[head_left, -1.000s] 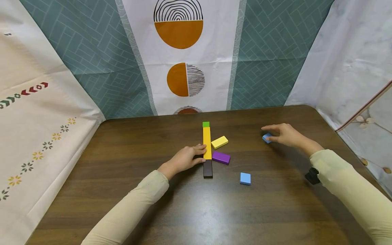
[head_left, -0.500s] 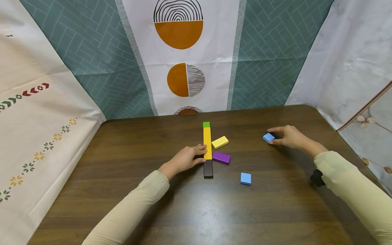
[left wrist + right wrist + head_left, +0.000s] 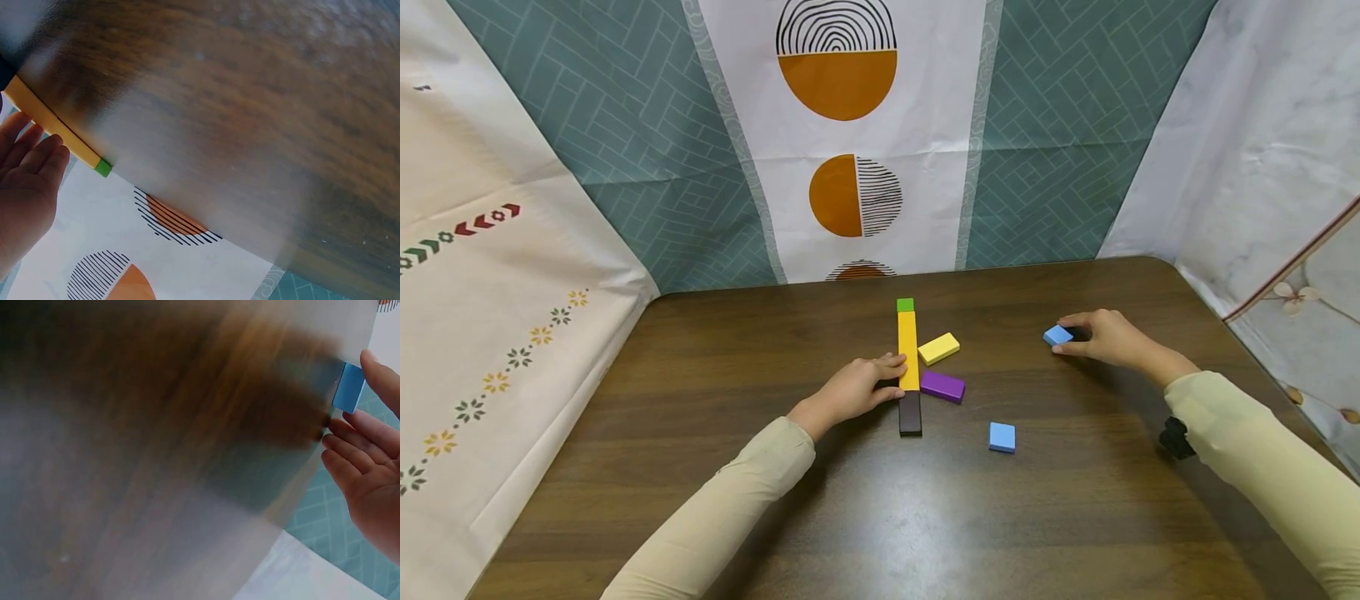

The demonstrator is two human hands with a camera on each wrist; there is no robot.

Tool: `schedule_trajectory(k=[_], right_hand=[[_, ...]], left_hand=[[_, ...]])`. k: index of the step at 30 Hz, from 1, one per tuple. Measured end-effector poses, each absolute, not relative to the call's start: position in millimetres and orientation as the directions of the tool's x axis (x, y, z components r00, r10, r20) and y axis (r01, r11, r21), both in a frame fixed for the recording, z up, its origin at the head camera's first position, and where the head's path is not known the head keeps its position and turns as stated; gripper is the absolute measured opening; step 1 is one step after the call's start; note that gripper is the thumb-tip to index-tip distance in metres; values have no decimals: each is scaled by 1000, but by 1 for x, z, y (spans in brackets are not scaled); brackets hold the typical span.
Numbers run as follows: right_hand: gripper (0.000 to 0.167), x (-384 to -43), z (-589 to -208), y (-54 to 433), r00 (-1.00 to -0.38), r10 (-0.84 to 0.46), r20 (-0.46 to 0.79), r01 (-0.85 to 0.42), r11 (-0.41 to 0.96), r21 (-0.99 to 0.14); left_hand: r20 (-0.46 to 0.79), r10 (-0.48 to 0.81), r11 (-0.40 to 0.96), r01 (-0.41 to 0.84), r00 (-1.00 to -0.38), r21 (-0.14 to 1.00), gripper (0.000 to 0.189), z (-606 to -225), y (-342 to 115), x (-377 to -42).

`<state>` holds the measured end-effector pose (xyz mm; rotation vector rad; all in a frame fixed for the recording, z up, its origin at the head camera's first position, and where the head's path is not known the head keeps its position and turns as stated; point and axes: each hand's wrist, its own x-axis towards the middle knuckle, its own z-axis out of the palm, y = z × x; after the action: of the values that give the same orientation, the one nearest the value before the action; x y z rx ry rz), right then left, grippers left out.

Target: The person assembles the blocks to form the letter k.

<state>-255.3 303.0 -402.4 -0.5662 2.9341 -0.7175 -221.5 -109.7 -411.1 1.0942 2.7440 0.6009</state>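
Note:
In the head view my left hand (image 3: 857, 387) rests its fingertips on a long orange-yellow bar (image 3: 907, 337), with the thumb beside its near end. A green block (image 3: 906, 305) sits at the bar's far end and a black block (image 3: 910, 414) at its near end, all in one line. The left wrist view shows those fingers (image 3: 47, 150) fairly straight along the bar. Farther right, my right hand (image 3: 1108, 337) pinches a small blue block (image 3: 1057, 335) on the table between thumb and index finger. The right wrist view has the same blue block (image 3: 349, 387) between these two fingers.
A pale yellow block (image 3: 938, 349) and a purple block (image 3: 942, 387) lie just right of the bar. Nearer me is a second blue block (image 3: 1002, 437). The brown wooden table (image 3: 760, 333) ends at a hanging patterned cloth (image 3: 1060, 167) behind.
My right hand has shifted slightly right, and its thumb and index finger have come onto opposite sides of the blue block, which has turned a little. The left hand stays put.

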Motion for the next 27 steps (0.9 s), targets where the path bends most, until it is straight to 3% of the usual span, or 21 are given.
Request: schedule_trajectory(k=[27], right_hand=[[35, -258, -404, 292, -887, -446, 116, -442, 751, -491]], left_hand=[[12, 685, 660, 628, -728, 413, 50, -410, -110, -221]])
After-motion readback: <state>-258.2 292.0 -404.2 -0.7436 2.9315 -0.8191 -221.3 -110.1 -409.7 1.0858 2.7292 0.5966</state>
